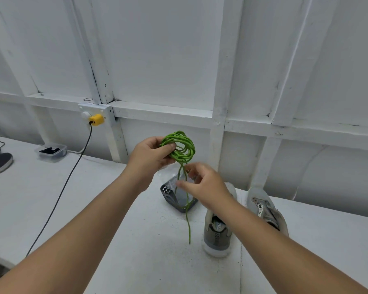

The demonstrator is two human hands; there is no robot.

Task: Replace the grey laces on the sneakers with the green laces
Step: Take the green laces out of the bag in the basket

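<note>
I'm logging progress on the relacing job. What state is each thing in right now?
Green laces: coiled, held up, ends dangling.
Left hand: grips the coil.
Right hand: pinching the hanging strands.
Sneakers: upright on the table, lacing not clear to see.
Grey basket: on the table, behind the strands.
Yellow plug: plugged into the wall socket.

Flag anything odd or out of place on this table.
The right-hand grey mesh sneaker lies tipped on its side, while its mate stands upright. The green laces, gripped by the left hand, remain a tangled coil. Nothing looks spilled or damaged.
</note>
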